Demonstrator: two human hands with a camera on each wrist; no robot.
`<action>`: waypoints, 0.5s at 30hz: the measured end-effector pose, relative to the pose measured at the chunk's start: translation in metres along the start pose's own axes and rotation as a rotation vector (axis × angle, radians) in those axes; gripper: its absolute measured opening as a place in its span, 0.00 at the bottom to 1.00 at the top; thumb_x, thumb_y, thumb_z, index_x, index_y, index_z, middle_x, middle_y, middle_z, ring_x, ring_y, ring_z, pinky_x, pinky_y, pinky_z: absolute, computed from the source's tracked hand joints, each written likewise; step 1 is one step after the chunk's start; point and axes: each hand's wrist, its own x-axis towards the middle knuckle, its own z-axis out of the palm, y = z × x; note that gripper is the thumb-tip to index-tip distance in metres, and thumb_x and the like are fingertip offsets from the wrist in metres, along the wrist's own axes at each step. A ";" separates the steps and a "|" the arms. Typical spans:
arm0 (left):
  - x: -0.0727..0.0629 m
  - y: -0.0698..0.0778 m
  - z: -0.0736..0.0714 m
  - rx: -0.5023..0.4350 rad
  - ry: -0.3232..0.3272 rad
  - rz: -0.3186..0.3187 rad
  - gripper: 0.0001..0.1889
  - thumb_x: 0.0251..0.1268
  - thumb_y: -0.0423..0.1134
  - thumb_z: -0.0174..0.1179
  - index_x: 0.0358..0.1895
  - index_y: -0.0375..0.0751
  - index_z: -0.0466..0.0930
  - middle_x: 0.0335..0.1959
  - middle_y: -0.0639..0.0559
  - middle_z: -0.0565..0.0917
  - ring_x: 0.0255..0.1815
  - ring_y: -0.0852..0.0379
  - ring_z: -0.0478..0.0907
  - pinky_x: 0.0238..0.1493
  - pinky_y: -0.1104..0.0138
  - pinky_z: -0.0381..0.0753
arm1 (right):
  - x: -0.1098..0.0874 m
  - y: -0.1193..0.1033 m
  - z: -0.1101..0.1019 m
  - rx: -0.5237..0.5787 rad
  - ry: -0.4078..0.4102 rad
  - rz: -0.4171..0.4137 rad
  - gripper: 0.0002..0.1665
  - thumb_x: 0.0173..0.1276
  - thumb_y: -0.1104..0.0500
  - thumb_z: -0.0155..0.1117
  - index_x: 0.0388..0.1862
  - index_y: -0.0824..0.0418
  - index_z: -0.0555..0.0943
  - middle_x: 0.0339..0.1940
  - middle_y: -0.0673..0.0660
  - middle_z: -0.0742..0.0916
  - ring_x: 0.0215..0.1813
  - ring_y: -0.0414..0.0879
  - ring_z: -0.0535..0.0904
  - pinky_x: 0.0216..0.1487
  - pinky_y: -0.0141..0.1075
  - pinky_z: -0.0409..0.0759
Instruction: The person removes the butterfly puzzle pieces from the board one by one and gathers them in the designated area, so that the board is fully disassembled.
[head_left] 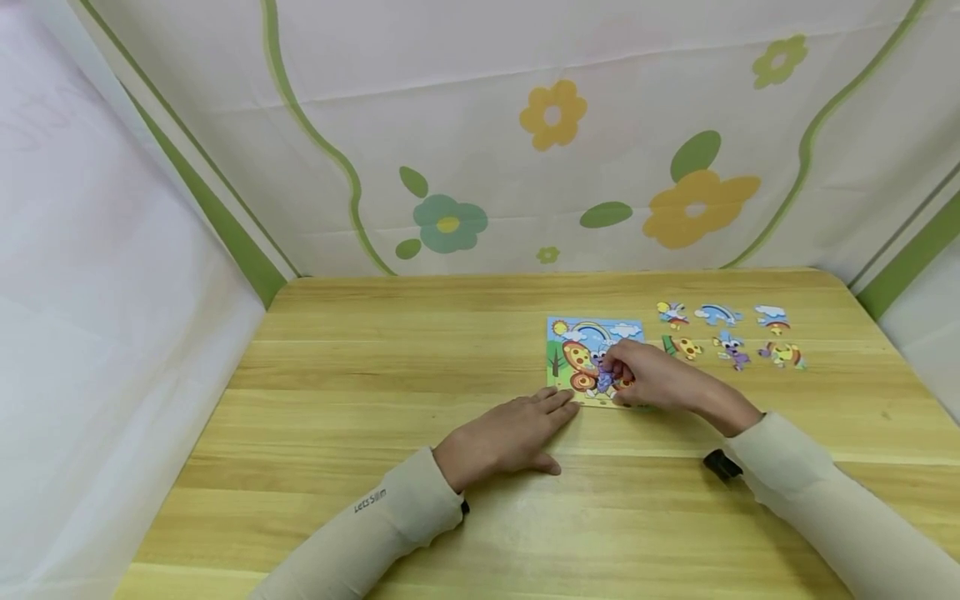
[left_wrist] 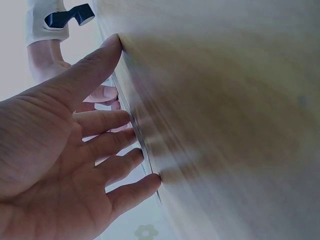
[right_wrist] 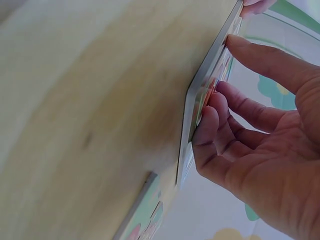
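A picture puzzle board with a butterfly, a rainbow and a sun lies flat on the wooden table. My left hand rests palm down at its near left corner, fingers extended with their tips along the edge. In the left wrist view the fingers of that hand are spread. Over the board's right part, my right hand has bent fingers, their tips on the picture. In the right wrist view the thumb touches near the board's edge, apart from the fingers. I cannot tell whether a piece is between them.
Right of the board, loose puzzle pieces lie in two rows, among them a rainbow piece, a purple piece and a cloud piece. A white curtain with flowers stands behind the table; another hangs at the left.
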 end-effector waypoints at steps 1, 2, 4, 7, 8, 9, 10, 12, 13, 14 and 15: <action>0.000 0.000 0.000 0.004 0.001 0.000 0.45 0.74 0.57 0.63 0.85 0.44 0.54 0.87 0.48 0.54 0.88 0.50 0.50 0.85 0.60 0.59 | 0.000 0.000 0.000 0.006 -0.004 0.008 0.18 0.63 0.66 0.75 0.50 0.67 0.81 0.40 0.56 0.82 0.40 0.46 0.74 0.40 0.34 0.76; 0.000 0.000 0.000 0.006 0.002 -0.001 0.45 0.74 0.57 0.63 0.85 0.44 0.54 0.87 0.48 0.54 0.88 0.50 0.50 0.85 0.60 0.59 | 0.000 -0.001 0.000 0.012 -0.008 0.014 0.17 0.63 0.66 0.75 0.49 0.67 0.81 0.40 0.56 0.81 0.40 0.46 0.74 0.39 0.34 0.76; 0.000 0.000 0.000 0.015 0.003 0.000 0.45 0.74 0.58 0.63 0.85 0.44 0.54 0.87 0.49 0.54 0.88 0.50 0.50 0.85 0.61 0.59 | 0.000 -0.001 -0.001 0.019 -0.014 0.020 0.16 0.64 0.67 0.74 0.49 0.66 0.80 0.40 0.56 0.81 0.40 0.46 0.73 0.39 0.34 0.75; 0.001 0.000 0.000 0.013 -0.001 -0.001 0.45 0.74 0.58 0.63 0.85 0.44 0.54 0.87 0.49 0.54 0.88 0.50 0.50 0.85 0.60 0.59 | 0.000 -0.002 -0.001 0.021 -0.018 0.016 0.16 0.64 0.67 0.74 0.48 0.66 0.80 0.40 0.57 0.80 0.40 0.47 0.73 0.39 0.34 0.75; 0.001 0.000 0.000 0.011 -0.003 -0.002 0.45 0.74 0.58 0.63 0.85 0.44 0.53 0.87 0.49 0.54 0.88 0.50 0.50 0.85 0.60 0.58 | 0.000 -0.003 -0.001 0.018 -0.017 0.011 0.16 0.64 0.67 0.74 0.48 0.66 0.80 0.40 0.57 0.80 0.40 0.47 0.74 0.39 0.34 0.75; 0.002 0.000 0.000 0.013 -0.004 -0.002 0.45 0.74 0.58 0.63 0.85 0.44 0.53 0.87 0.49 0.53 0.88 0.51 0.49 0.85 0.61 0.58 | 0.000 -0.003 -0.002 0.016 -0.018 0.010 0.16 0.63 0.67 0.74 0.47 0.66 0.79 0.40 0.57 0.80 0.40 0.47 0.74 0.39 0.34 0.75; 0.002 0.000 0.000 0.006 -0.007 -0.004 0.45 0.74 0.58 0.63 0.85 0.44 0.53 0.87 0.49 0.53 0.88 0.50 0.49 0.85 0.60 0.58 | 0.001 -0.004 -0.002 0.014 -0.019 0.008 0.16 0.63 0.67 0.74 0.47 0.66 0.79 0.40 0.57 0.80 0.40 0.47 0.74 0.39 0.34 0.75; 0.002 0.000 0.000 0.000 -0.010 -0.007 0.45 0.74 0.58 0.63 0.85 0.44 0.53 0.88 0.49 0.53 0.88 0.51 0.49 0.85 0.60 0.58 | 0.001 -0.005 -0.002 0.005 -0.020 0.000 0.16 0.63 0.67 0.75 0.47 0.66 0.78 0.40 0.57 0.81 0.40 0.47 0.74 0.39 0.35 0.75; 0.002 0.000 0.000 -0.002 -0.011 -0.008 0.46 0.73 0.58 0.63 0.85 0.44 0.53 0.88 0.49 0.53 0.88 0.51 0.49 0.85 0.60 0.58 | 0.001 -0.005 -0.002 0.001 -0.021 -0.003 0.16 0.63 0.67 0.75 0.47 0.66 0.78 0.40 0.57 0.81 0.40 0.47 0.74 0.39 0.35 0.75; 0.002 0.000 0.000 -0.006 -0.013 -0.010 0.46 0.73 0.58 0.63 0.85 0.44 0.53 0.88 0.49 0.53 0.88 0.51 0.49 0.85 0.59 0.59 | 0.002 -0.005 -0.002 -0.002 -0.024 -0.003 0.16 0.63 0.67 0.75 0.47 0.66 0.78 0.40 0.57 0.81 0.40 0.47 0.74 0.39 0.35 0.75; 0.002 0.000 0.000 -0.011 -0.015 -0.011 0.46 0.73 0.57 0.64 0.85 0.45 0.53 0.88 0.49 0.53 0.88 0.51 0.49 0.85 0.59 0.59 | 0.002 -0.005 -0.002 -0.002 -0.027 -0.003 0.16 0.64 0.67 0.75 0.47 0.66 0.78 0.40 0.57 0.81 0.40 0.47 0.75 0.39 0.35 0.75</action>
